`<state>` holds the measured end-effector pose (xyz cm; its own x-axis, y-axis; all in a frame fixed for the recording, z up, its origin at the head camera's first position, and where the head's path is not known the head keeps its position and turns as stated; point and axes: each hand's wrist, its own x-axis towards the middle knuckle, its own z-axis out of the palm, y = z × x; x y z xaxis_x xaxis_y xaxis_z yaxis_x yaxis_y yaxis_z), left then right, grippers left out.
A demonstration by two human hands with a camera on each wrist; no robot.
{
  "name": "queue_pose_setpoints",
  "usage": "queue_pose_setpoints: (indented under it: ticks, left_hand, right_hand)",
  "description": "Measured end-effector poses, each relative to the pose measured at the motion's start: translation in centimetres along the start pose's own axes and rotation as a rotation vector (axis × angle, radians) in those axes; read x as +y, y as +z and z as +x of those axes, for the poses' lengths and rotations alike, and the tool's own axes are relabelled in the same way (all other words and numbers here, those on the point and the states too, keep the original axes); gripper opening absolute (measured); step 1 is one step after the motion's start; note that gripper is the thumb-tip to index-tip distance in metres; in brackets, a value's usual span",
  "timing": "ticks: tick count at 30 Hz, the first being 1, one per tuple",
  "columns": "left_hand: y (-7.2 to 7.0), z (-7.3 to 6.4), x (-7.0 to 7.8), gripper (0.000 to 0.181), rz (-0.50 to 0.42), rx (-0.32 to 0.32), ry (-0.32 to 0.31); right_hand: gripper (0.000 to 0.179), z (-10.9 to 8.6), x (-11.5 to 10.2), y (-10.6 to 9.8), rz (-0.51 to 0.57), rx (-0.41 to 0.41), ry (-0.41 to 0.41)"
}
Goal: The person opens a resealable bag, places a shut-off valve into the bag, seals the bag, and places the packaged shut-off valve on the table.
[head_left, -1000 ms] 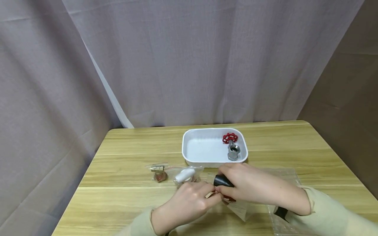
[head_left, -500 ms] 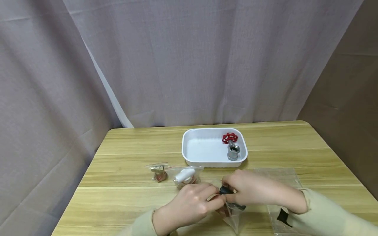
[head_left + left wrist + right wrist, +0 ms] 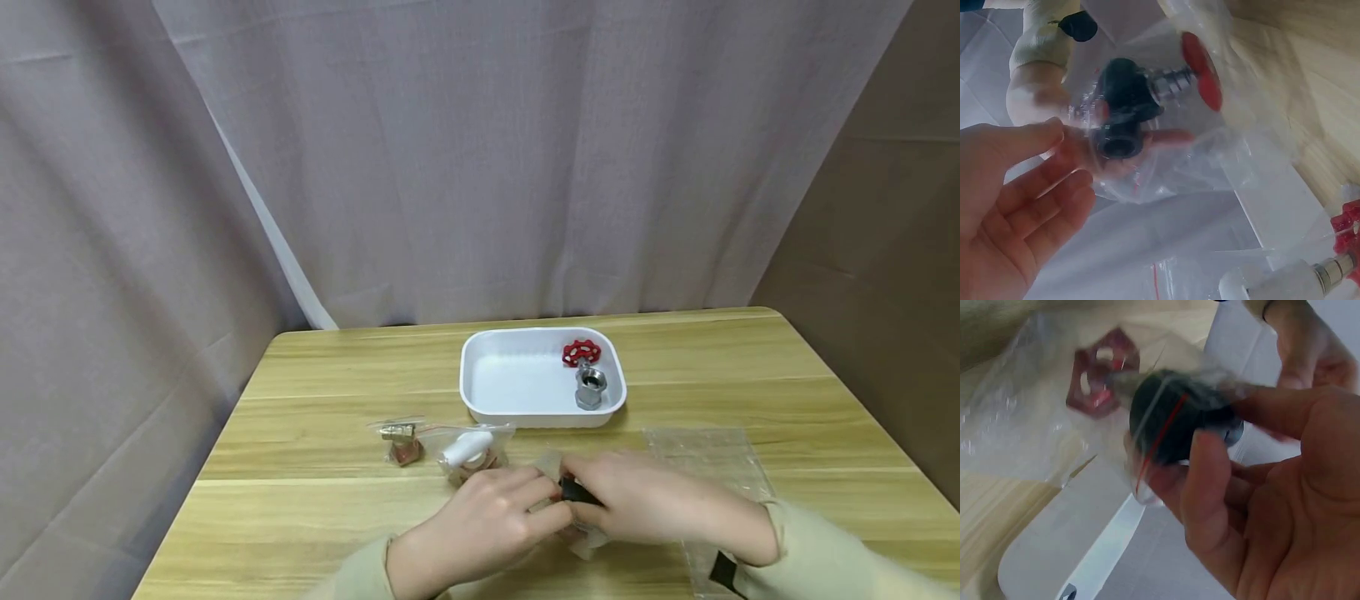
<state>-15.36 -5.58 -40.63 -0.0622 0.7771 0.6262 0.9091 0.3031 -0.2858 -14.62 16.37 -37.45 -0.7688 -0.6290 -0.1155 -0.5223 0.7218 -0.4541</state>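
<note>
**Red-wheeled black valve (image 3: 1175,422) in clear zip bag (image 3: 1013,437)**

Over the wooden desk (image 3: 300,517), the left hand (image 3: 491,521) seems to pinch the bag's edge, perhaps steadying it; the right hand (image 3: 645,500) grips the valve's body. Beyond, a white oblong tray (image 3: 517,379) holds a silver red-wheeled valve (image 3: 591,390), its walls likely preventing rolling.

Dark valve (image 3: 1125,94) | red handwheel (image 3: 1202,72) inside clear zip bag (image 3: 1041,422) | in right grip (image 3: 645,497)

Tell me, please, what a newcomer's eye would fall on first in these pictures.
Probably the red handwheel of the metal valve, at the right end of the white tray. Next, perhaps, the dark valve gripped in the right hand, at least partly inside a clear zip bag.
</note>
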Motion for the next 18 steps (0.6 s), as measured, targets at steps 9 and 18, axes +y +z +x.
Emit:
queue_pose_setpoints:
  ticks: [9, 18]
  left_hand:
    - [0.6, 0.4, -0.8, 0.015, -0.131, -0.119, -0.385]
    - [1.1, 0.6, -1.3, 0.008, -0.209, -0.359, -0.511]
  right_hand:
    - [0.033, -0.2, -0.3, 0.5, -0.133, 0.034, -0.001]
    - [0.028, -0.4, -0.7, 1.0, -0.176, 0.070, -0.002]
